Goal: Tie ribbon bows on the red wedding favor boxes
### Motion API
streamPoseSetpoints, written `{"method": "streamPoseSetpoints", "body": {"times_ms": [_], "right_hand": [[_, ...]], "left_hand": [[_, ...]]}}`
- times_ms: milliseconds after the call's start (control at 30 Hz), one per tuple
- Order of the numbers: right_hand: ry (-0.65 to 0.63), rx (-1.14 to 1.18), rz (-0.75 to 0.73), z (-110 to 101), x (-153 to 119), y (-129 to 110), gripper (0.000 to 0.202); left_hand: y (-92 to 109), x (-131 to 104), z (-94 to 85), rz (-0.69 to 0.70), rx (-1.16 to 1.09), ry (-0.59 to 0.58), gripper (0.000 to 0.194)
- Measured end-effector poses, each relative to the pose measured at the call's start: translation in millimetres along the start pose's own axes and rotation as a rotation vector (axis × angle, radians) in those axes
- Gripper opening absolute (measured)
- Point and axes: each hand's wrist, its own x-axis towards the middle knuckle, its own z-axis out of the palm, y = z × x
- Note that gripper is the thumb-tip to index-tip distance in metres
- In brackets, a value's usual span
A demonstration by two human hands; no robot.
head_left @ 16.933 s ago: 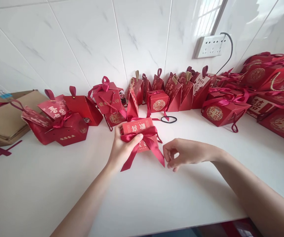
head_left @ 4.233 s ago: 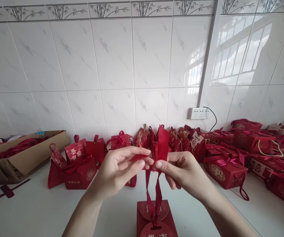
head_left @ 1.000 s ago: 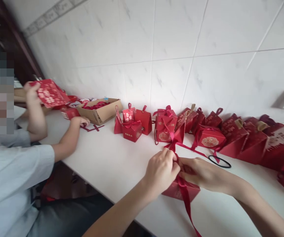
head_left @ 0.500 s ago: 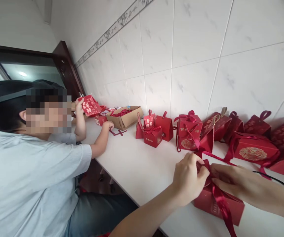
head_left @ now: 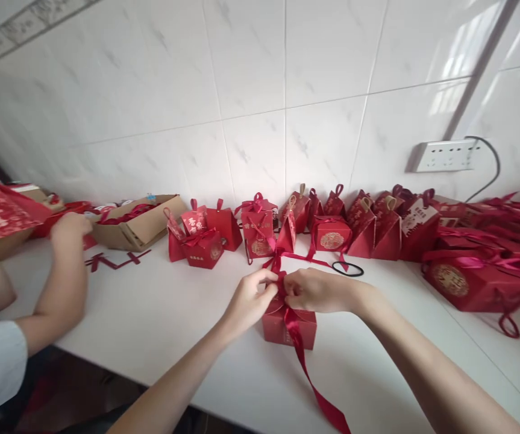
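Note:
A small red gift box (head_left: 289,328) sits on the white table in the middle of the head view. A red satin ribbon (head_left: 303,361) crosses its top; one tail trails toward the table's front edge, another runs off behind the box. My left hand (head_left: 251,296) pinches the ribbon at the box top from the left. From the right, my right hand (head_left: 316,290) has its fingers curled closed on the ribbon at the same spot. The fingertips of both hands nearly meet there and partly hide the ribbon's crossing.
Finished-looking red boxes (head_left: 258,229) line the tiled wall, with more boxes (head_left: 481,280) at right. A black loop (head_left: 347,269) lies behind my right hand. At left are a cardboard tray (head_left: 140,226) of ribbons and a co-worker's arm (head_left: 61,277).
The view has swung to the right, so the co-worker's head has left it and the wall socket and right-hand boxes have appeared. Both my hands remain at the ribbon on the box.

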Motion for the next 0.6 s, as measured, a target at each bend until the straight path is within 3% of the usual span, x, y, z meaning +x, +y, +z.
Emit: {"method": "streamPoseSetpoints", "body": {"times_ms": [200, 333, 433, 600], "right_hand": [[-0.012, 0.025, -0.005, -3.4, -1.6, -2.5, 0.01], [-0.022, 0.029, -0.019, -5.1, -1.5, 2.7, 0.013], [-0.066, 0.071, -0.118, -9.4, -2.1, 7.6, 0.016], [-0.201, 0.204, -0.251, -18.0, -5.8, 11.0, 0.013]], "left_hand": [[0.9, 1.6, -1.1, -0.044, -0.123, -0.082, 0.015], [4.2, -0.7, 3.4, -0.018, -0.13, -0.03, 0.009], [5.3, -0.3, 7.4, -0.044, -0.227, 0.046, 0.005], [0.9, 11.4, 7.5, -0.136, -0.437, 0.172, 0.016]]}}
